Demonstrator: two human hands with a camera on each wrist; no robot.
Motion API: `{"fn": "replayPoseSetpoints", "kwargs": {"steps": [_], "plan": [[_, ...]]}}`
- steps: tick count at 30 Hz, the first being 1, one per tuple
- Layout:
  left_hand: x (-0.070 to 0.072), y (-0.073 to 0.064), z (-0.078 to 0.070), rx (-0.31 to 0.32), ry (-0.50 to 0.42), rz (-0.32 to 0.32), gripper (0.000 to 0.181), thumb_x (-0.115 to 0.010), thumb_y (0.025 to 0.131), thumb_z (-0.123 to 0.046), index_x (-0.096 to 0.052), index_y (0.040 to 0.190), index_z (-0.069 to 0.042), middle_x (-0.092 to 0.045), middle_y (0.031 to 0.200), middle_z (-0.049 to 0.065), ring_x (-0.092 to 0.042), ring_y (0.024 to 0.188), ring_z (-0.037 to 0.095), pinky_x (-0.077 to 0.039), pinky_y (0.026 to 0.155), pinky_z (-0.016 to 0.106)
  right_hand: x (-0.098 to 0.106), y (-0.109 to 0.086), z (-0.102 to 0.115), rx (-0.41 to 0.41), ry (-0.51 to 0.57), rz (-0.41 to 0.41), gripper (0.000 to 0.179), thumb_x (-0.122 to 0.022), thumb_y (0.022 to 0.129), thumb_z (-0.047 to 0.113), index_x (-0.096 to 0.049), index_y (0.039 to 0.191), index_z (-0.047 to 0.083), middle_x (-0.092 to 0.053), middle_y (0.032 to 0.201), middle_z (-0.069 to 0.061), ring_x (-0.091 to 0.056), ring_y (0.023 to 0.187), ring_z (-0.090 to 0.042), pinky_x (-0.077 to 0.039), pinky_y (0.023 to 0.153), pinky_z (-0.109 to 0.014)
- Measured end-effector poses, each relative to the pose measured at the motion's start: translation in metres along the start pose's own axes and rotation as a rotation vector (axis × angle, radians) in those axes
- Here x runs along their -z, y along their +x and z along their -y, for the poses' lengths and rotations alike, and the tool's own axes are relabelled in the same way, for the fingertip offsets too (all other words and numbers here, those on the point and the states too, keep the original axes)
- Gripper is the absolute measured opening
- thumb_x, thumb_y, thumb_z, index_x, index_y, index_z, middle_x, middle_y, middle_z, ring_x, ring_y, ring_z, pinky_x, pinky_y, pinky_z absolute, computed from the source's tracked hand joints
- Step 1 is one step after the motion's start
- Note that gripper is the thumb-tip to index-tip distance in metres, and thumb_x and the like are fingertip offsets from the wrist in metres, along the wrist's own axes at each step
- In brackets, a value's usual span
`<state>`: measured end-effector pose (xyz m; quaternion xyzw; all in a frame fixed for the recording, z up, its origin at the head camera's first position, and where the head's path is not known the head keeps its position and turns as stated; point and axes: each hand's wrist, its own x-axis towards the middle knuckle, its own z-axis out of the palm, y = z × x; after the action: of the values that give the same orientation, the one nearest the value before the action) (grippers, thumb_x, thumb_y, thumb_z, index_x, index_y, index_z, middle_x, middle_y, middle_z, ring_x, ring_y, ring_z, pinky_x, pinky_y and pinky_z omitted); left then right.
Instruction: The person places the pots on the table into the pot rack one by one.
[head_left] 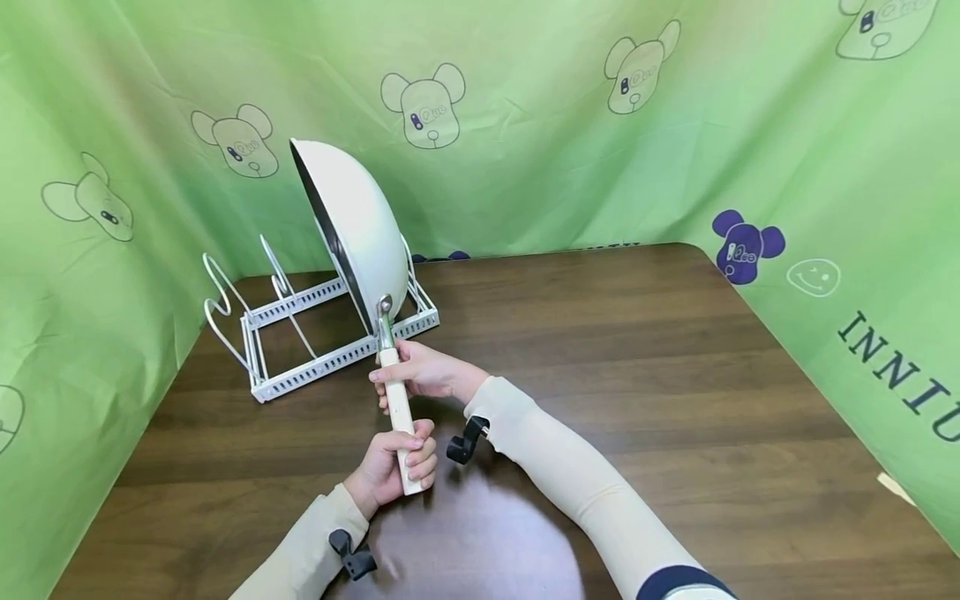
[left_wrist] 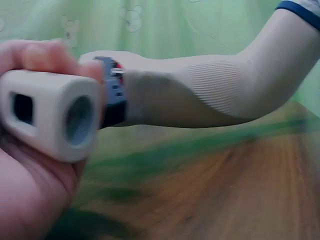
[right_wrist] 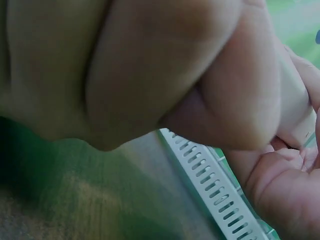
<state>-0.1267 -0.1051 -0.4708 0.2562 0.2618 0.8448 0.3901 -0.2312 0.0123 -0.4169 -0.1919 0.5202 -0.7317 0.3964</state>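
Note:
A deep wok-like pan [head_left: 363,212], white outside and dark inside, stands on edge in a white metal rack [head_left: 341,358], its open side turned left. Its pale handle [head_left: 399,408] points down toward the person. Around the handle's lower end curl the fingers of my left hand [head_left: 392,468]; the left wrist view shows the hollow handle end [left_wrist: 52,115] in its grip. Higher up, close to the metal neck, my right hand [head_left: 427,372] holds the same handle with thumb and fingers. Its curled fingers [right_wrist: 155,70] fill much of the right wrist view.
The rack has a slotted rail at front and back, with curved wire dividers [head_left: 221,304] rising at its left. It stands on a brown wooden table [head_left: 600,350]. A green printed curtain [head_left: 540,167] hangs around the back and sides. Each wrist carries a black mount [head_left: 467,442].

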Motion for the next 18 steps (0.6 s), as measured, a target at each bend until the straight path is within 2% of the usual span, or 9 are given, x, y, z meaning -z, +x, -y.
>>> {"fn": "replayPoseSetpoints", "kwargs": {"steps": [5, 10, 14, 18], "plan": [[0.004, -0.002, -0.002, 0.053, 0.063, -0.013, 0.006, -0.052, 0.089, -0.013, -0.053, 0.086, -0.018, -0.044, 0.065, -0.008, -0.053, 0.061, 0.005, -0.048, 0.065, 0.022, 0.002, -0.001, -0.005, 0.022, 0.061, 0.044, 0.02, -0.041, 0.099, -0.011, -0.041, 0.102, 0.008, -0.059, 0.073, -0.009, -0.065, 0.062, -0.022, -0.058, 0.064, -0.035], [0.008, -0.003, -0.001, 0.066, 0.135, -0.02, 0.004, -0.054, 0.09, -0.016, -0.055, 0.086, -0.018, -0.05, 0.07, -0.008, -0.055, 0.066, 0.006, -0.05, 0.069, 0.024, 0.005, -0.004, -0.01, 0.043, 0.101, 0.097, 0.021, -0.035, 0.1, -0.01, -0.043, 0.103, 0.009, -0.062, 0.077, -0.007, -0.067, 0.069, -0.021, -0.058, 0.071, -0.037], [0.011, -0.004, -0.003, 0.089, 0.166, -0.025, 0.006, -0.053, 0.093, -0.016, -0.059, 0.092, -0.018, -0.055, 0.076, -0.007, -0.057, 0.071, 0.007, -0.05, 0.072, 0.027, 0.009, -0.006, -0.01, 0.06, 0.098, 0.124, 0.017, -0.034, 0.101, -0.007, -0.041, 0.11, 0.006, -0.066, 0.082, -0.006, -0.069, 0.076, -0.021, -0.057, 0.076, -0.038], [0.013, -0.007, -0.005, 0.111, 0.171, -0.051, 0.013, -0.052, 0.094, -0.014, -0.062, 0.1, -0.018, -0.061, 0.083, -0.005, -0.06, 0.077, 0.01, -0.05, 0.079, 0.03, 0.015, -0.007, -0.008, 0.072, 0.078, 0.111, 0.015, -0.033, 0.102, -0.004, -0.04, 0.112, 0.005, -0.069, 0.087, -0.008, -0.07, 0.083, -0.022, -0.057, 0.078, -0.039]]}}
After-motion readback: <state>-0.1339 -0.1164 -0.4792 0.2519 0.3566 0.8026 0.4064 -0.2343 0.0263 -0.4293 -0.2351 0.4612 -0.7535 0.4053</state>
